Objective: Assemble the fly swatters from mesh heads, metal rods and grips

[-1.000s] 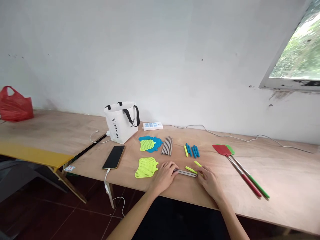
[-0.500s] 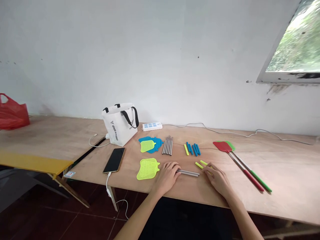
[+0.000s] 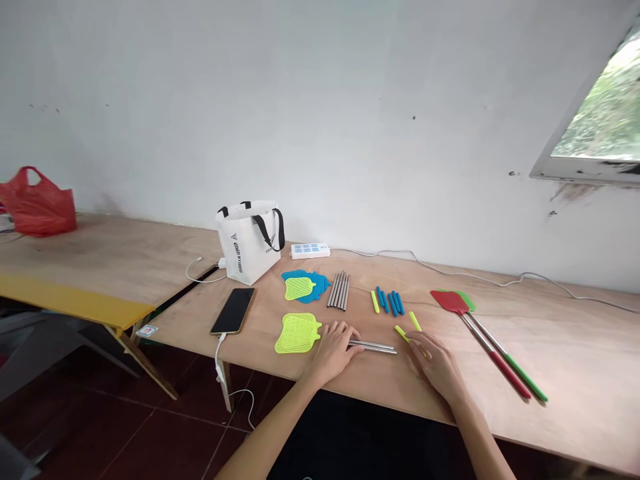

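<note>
Plywood tabletop (image 3: 575, 373) against a white wall, window at upper right. Left hand (image 3: 334, 347) lies palm-down, fingers loosely spread, fingertips touching the near end of two metal rods (image 3: 376, 347) lying flat side by side; not gripping them. Right hand (image 3: 437, 365) rests flat and relaxed just past the rods' other end, fingertips on a yellow-green sleeve (image 3: 401, 333); nothing held. A second yellow-green sleeve (image 3: 415, 321) lies just beyond, loose.

Left of the left hand, touching distance: a yellow-green swatter head (image 3: 296, 333). Farther back, a row: a blue swatter head with a smaller yellow one on top (image 3: 303, 286), a bundle of metal rods (image 3: 339, 291), a cluster of blue sleeves with one yellow (image 3: 387, 301). Right: two assembled swatters (image 3: 493, 347), red and green, heads overlapping. Left: black phone (image 3: 233, 311) on a cable, white tote bag (image 3: 249, 241), power strip (image 3: 310, 251) by the wall. Far left, a red plastic bag (image 3: 39, 203) on a neighbouring table.
</note>
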`<state>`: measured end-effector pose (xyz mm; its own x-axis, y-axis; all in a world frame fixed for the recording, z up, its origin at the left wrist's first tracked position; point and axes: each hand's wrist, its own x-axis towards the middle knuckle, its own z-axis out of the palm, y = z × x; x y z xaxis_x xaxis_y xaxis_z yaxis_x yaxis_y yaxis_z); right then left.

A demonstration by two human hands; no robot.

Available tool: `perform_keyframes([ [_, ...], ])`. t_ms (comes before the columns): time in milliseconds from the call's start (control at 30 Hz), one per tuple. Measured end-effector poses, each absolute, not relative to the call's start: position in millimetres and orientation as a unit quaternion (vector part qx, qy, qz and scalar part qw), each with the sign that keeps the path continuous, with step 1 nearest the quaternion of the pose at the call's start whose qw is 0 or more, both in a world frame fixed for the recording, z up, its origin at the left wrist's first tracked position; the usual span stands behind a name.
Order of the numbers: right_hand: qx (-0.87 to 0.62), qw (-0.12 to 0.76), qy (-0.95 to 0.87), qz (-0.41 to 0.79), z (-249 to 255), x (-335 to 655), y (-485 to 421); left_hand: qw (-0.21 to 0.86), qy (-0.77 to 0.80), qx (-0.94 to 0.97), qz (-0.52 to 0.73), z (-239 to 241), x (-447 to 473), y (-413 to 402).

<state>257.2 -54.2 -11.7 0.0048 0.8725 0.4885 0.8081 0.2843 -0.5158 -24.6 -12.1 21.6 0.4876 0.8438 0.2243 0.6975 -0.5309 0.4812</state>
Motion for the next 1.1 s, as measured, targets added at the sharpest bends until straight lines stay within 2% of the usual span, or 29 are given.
perform_keyframes([
  [367, -0.592, 0.373, -0.711, 0.069, -18, 256, -52, 0.163, 0.432, 0.856, 0.231, 10, -24, -6],
  [767, -0.600, 0.366, -0.710, 0.038, -18, 255, -51, 0.139, 0.433, 0.863, 0.223, 17, -24, -11],
  [1100, -0.679, 0.291, -0.673, -0.033, -21, 261, -52, 0.131, 0.429, 0.866, 0.220, 20, -24, -13],
])
